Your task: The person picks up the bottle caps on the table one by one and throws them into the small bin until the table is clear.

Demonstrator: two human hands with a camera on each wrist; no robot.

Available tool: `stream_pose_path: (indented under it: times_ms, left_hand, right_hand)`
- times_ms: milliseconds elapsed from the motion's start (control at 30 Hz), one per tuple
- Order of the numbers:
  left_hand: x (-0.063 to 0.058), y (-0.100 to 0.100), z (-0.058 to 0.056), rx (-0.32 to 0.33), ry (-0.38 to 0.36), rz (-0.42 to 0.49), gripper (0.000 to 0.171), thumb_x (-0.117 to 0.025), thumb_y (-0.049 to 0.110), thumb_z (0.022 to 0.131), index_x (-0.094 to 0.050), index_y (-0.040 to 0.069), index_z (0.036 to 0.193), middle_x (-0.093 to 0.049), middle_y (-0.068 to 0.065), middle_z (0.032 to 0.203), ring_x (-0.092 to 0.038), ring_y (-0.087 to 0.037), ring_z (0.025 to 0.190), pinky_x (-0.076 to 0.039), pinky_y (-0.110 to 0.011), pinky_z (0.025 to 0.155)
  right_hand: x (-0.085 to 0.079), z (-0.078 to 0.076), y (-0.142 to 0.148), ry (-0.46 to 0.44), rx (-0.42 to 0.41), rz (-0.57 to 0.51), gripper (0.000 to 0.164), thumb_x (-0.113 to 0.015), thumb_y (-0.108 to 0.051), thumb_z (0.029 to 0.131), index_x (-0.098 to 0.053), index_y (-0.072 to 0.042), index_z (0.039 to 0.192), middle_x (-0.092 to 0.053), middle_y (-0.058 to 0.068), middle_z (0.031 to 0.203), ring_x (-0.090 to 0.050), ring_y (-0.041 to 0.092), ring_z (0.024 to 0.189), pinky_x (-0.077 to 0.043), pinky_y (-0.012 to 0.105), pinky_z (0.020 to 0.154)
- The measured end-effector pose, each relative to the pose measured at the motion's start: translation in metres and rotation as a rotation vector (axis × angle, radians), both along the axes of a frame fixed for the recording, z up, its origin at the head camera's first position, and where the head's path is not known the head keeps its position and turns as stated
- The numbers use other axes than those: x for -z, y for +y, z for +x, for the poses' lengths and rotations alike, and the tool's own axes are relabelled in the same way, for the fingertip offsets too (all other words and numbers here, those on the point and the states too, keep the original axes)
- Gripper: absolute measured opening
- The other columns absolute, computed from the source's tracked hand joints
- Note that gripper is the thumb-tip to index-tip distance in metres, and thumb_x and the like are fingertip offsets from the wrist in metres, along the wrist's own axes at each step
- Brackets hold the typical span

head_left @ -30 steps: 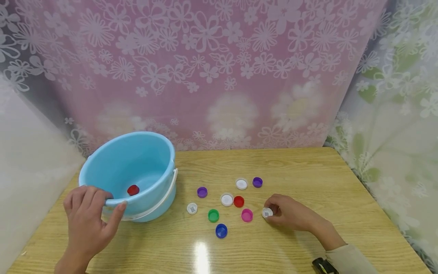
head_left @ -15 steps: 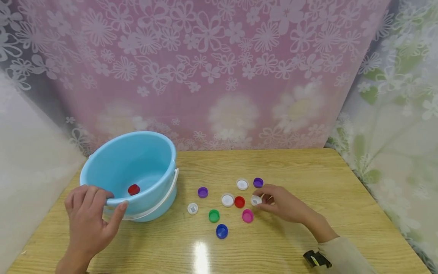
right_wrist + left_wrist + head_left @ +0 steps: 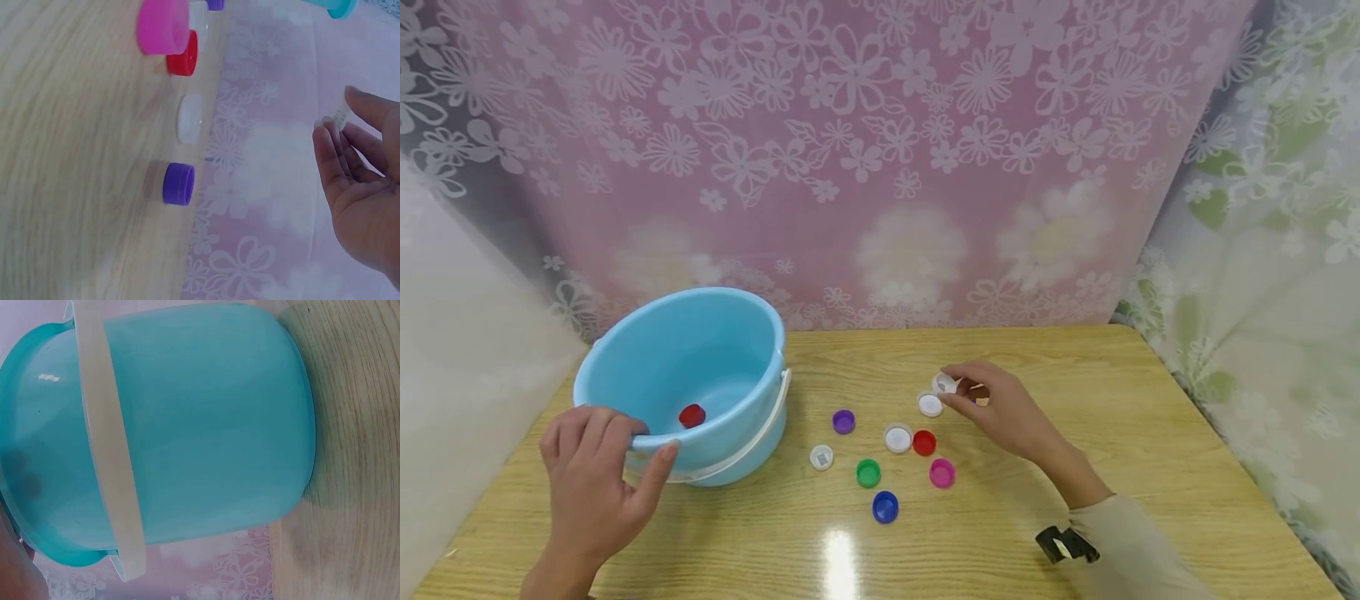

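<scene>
My left hand [image 3: 597,475] grips the near rim of a light blue bucket [image 3: 752,446], thumb outside and fingers over the edge. Inside the bucket lies a red bottle cap [image 3: 692,416]. Between thumb and fingertips, my right hand [image 3: 1003,408] pinches a white bottle cap [image 3: 943,384], held above the table in the head view. In the right wrist view this white cap [image 3: 341,115] is partly covered by the fingers. Just below it in the head view lies another white cap [image 3: 930,406]. A purple cap [image 3: 179,184] is mostly hidden behind the right hand in the head view.
On the wooden table [image 3: 1060,358] lie several more caps: purple [image 3: 843,422], white [image 3: 898,437], red [image 3: 924,442], pink [image 3: 942,473], green [image 3: 868,473], blue [image 3: 885,506] and white [image 3: 822,457]. The bucket's white handle [image 3: 109,437] hangs down its side. A flowered curtain [image 3: 880,167] stands behind.
My right hand has lifted the white cap off the table and carried it left and away from me, past the pink and red caps. The left hand stays on the bucket rim.
</scene>
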State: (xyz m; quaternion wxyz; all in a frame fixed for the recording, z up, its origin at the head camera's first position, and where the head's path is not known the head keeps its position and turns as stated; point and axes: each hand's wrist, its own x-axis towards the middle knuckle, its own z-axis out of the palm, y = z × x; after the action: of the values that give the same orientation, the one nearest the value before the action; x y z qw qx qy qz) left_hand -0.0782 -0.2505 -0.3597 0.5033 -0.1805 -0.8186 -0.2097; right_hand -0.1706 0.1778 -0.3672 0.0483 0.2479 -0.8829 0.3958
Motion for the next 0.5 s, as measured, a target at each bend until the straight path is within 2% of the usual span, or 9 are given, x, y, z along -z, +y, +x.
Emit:
stream_pose_path:
  times_ms: [200, 500]
  left_hand:
    - [-0.001, -0.001, 0.0, -0.004, 0.001, -0.006, 0.059, -0.047, 0.057, 0.092, -0.048, 0.001, 0.072, -0.043, -0.01, 0.069, -0.038, -0.041, 0.08, -0.018, -0.052, 0.08]
    - [-0.002, 0.0, 0.001, -0.01, -0.016, -0.013, 0.059, -0.046, 0.058, 0.092, -0.049, 0.002, 0.072, -0.042, -0.01, 0.069, -0.038, -0.04, 0.079, -0.018, -0.054, 0.079]
  right_hand:
    - [-0.01, -0.003, -0.011, 0.027, 0.041, -0.079, 0.034, -0.069, -0.02, 0.089, -0.063, -0.006, 0.12, -0.06, -0.001, 0.098, -0.058, 0.011, 0.083, -0.052, 0.028, 0.08]
    - [-0.025, -0.008, -0.019, 0.001, 0.037, -0.135, 0.035, -0.067, -0.021, 0.09, -0.062, -0.006, 0.122, -0.06, 0.003, 0.103, -0.058, 0.015, 0.09, -0.051, 0.033, 0.084]
